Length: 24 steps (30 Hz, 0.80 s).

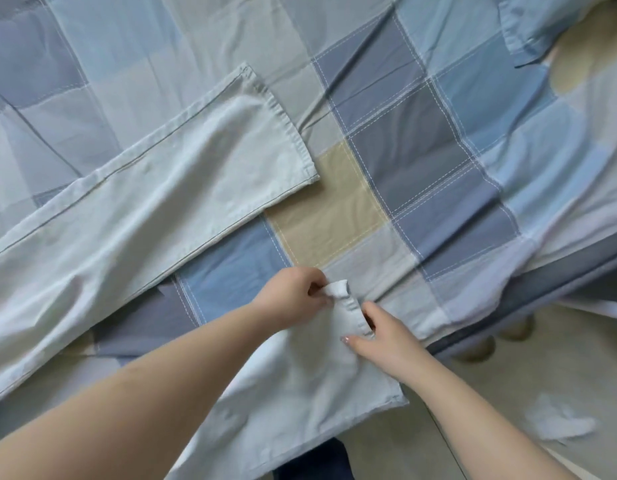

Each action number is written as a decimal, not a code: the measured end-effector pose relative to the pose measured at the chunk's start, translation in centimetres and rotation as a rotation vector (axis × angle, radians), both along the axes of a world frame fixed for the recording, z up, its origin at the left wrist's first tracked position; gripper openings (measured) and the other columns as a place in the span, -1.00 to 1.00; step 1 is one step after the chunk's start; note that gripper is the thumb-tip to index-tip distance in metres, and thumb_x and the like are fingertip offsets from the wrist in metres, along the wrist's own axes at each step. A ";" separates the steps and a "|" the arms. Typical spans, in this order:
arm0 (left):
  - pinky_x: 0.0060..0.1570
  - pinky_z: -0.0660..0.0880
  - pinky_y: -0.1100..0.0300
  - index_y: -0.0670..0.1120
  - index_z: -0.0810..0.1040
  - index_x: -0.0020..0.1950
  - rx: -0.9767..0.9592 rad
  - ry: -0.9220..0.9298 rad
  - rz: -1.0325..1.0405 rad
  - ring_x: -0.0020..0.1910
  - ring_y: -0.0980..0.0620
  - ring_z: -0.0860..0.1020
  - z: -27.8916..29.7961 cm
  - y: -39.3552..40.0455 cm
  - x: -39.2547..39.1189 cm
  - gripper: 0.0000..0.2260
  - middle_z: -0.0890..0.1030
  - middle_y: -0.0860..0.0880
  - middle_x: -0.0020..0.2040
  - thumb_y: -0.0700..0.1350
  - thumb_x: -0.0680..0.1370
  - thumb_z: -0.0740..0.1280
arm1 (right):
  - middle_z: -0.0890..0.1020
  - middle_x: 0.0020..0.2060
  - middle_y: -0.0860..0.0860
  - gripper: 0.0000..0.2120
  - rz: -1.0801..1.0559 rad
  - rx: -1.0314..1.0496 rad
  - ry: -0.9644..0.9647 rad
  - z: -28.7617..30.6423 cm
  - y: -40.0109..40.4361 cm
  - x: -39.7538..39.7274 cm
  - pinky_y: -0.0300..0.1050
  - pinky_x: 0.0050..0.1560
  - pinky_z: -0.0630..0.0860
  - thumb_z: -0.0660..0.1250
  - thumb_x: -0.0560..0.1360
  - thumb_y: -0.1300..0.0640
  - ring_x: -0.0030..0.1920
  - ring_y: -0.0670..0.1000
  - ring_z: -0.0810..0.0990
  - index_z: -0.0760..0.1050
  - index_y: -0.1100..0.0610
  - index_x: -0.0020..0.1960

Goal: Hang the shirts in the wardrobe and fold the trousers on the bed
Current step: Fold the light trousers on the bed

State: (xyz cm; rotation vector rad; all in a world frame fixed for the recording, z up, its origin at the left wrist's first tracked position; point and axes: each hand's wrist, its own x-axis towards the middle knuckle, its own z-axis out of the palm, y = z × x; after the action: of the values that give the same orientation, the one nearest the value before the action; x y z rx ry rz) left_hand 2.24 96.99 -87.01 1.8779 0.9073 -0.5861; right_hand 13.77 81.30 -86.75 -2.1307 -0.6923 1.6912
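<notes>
Pale greenish-white trousers [154, 202] lie spread on the checked bed cover [421, 150]. One leg runs diagonally from the lower left up to its hem at the upper middle. The other leg [310, 375] lies near the bed's front edge, partly hanging over it. My left hand [293, 296] pinches the bunched hem end of this near leg. Just to its right, my right hand [379, 334] grips the hem's edge, thumb on top of the cloth.
A blue shirt [542, 26] lies at the top right corner of the bed. The bed's edge runs diagonally at the right, with tiled floor [508, 393] below it. A white crumpled thing [559, 420] lies on the floor.
</notes>
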 end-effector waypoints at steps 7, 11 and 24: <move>-0.31 0.32 0.35 0.02 0.54 -0.15 0.195 -0.259 0.332 -0.30 0.15 0.45 1.6 6.2 1.5 -0.90 0.52 0.09 -0.28 -0.14 0.47 0.44 | 0.63 -0.09 -0.28 -0.84 0.024 0.124 -0.070 0.7 -0.4 2.7 -0.40 -0.08 0.46 0.37 0.50 0.04 -0.06 -0.28 0.59 0.47 -0.14 0.03; -0.34 0.32 0.43 0.03 0.56 -0.09 0.208 -0.165 0.259 -0.28 0.14 0.46 1.0 7.0 2.1 -0.93 0.49 0.17 -0.29 -0.12 0.49 0.41 | 0.67 -0.18 -0.08 -0.94 -0.072 0.083 -0.315 -0.4 -1.0 4.9 -0.11 -0.09 0.48 0.38 0.49 0.05 -0.13 0.00 0.61 0.58 0.01 -0.05; 0.06 0.48 0.17 -0.16 0.58 0.17 0.153 0.094 0.771 -0.01 -0.01 0.59 2.9 -0.2 -20.5 -0.76 0.63 -0.09 0.06 -0.24 0.51 0.39 | 0.66 0.07 0.01 -0.85 -1.273 0.105 0.319 -0.9 -6.2 -4.6 -0.02 0.00 0.62 0.30 0.56 0.16 0.06 -0.03 0.64 0.50 0.03 0.12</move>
State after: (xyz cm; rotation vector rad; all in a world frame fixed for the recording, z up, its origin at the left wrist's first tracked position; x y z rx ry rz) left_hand -18.27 96.81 -84.09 1.4641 1.6536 -0.1285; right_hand 9.19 75.13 -87.67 -1.5101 0.5810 1.1112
